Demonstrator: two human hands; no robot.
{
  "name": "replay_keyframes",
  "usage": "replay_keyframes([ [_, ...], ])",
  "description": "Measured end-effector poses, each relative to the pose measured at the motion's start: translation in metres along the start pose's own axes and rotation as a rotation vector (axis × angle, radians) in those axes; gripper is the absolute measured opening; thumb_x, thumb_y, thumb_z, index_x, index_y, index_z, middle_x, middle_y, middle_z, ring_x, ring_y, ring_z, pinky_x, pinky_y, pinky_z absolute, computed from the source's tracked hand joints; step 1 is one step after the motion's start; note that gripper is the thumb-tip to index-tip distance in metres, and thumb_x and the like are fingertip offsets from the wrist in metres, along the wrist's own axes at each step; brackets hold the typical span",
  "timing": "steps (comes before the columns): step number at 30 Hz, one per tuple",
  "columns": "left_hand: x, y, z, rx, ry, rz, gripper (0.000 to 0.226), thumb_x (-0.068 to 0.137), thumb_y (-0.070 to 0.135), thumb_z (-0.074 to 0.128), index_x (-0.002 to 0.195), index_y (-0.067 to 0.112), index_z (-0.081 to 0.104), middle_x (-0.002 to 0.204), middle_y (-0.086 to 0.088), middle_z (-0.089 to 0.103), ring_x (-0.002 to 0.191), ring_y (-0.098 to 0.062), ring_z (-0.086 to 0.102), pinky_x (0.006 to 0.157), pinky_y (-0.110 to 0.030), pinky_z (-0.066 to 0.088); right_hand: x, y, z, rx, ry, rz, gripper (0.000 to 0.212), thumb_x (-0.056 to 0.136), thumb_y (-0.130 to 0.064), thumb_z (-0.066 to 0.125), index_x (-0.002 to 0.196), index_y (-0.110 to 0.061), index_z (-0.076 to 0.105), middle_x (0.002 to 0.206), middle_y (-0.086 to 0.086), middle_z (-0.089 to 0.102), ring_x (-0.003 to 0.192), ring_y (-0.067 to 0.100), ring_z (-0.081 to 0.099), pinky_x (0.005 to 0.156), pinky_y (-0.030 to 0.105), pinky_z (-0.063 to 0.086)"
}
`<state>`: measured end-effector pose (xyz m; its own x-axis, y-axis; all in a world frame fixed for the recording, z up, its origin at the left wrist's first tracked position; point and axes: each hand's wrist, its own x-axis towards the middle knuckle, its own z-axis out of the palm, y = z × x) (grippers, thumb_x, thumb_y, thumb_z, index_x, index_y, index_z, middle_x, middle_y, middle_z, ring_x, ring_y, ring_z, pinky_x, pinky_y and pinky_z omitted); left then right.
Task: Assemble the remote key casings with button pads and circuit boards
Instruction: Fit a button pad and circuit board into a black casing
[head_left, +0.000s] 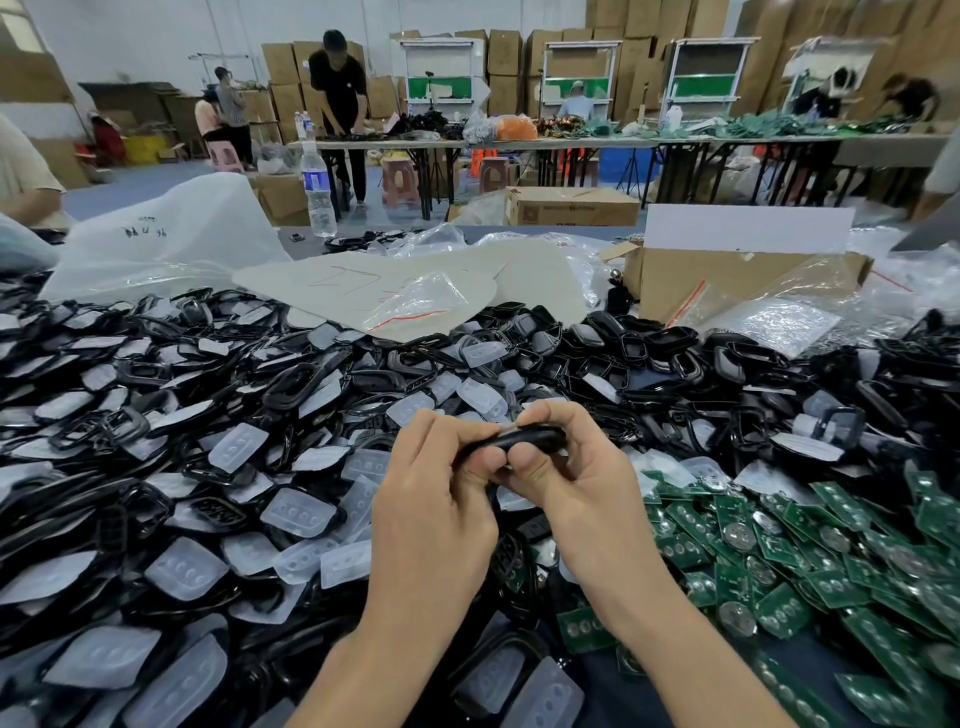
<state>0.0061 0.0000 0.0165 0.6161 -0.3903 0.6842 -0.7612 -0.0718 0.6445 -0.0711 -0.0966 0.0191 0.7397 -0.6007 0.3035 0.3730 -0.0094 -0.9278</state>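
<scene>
Parts-heaped table (641, 693) | centre frame: we pinched one black casing (524, 440) in left hand (436, 499) and right hand (576, 480), long axis left-right | circuit boards (779, 561) lower right, nearer right hand.

Only a curved black edge of the casing (530, 438) shows. The fingers of the left hand (431, 499) and right hand (582, 473) cover the rest, so I can't tell what sits inside it. Both forearms (691, 639) run off the bottom edge; at far right two workers (883, 93) are smeared by blur, and the writing on the white bag (156, 228) is too small for me to read.
</scene>
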Motion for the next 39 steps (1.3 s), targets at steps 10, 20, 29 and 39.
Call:
replay_keyframes([
  [10,0.001,-0.005,0.0,0.058,0.05,0.066,0.016,0.096,0.015,0.051,0.101,0.013,0.066,0.092,0.007,0.054,0.081,-0.01,0.054,0.066,-0.018,0.044,-0.001,-0.004,0.004,0.183,0.014,0.062,0.01,0.088,-0.027,0.069,0.097,-0.023,0.072,0.099,0.008,0.072,0.1,0.024,0.073,0.088,0.032,0.059],
  [20,-0.001,-0.017,0.005,0.37,0.08,0.267,0.021,0.102,0.026,0.047,0.113,0.018,0.063,0.092,0.001,0.052,0.084,-0.014,0.046,0.057,-0.019,0.039,0.001,-0.002,0.015,0.725,0.161,0.439,0.044,0.094,-0.03,0.06,0.121,0.003,0.067,0.107,0.019,0.072,0.088,0.021,0.072,0.078,0.028,0.061],
  [29,-0.003,-0.023,0.011,0.334,-0.049,0.275,0.032,0.101,0.037,0.048,0.119,0.022,0.07,0.104,0.008,0.06,0.098,-0.014,0.053,0.079,-0.026,0.049,0.003,0.005,0.019,0.678,0.296,0.475,0.03,0.102,-0.021,0.054,0.094,-0.002,0.075,0.101,0.018,0.077,0.079,0.017,0.076,0.067,0.026,0.062],
  [39,-0.002,-0.017,0.011,0.203,-0.028,0.126,0.031,0.087,0.005,0.062,0.112,0.018,0.075,0.097,0.009,0.065,0.093,-0.017,0.055,0.079,-0.028,0.049,0.003,0.009,0.021,0.73,0.313,0.459,0.026,0.094,-0.021,0.061,0.104,0.001,0.071,0.103,0.02,0.074,0.08,0.018,0.072,0.07,0.026,0.061],
])
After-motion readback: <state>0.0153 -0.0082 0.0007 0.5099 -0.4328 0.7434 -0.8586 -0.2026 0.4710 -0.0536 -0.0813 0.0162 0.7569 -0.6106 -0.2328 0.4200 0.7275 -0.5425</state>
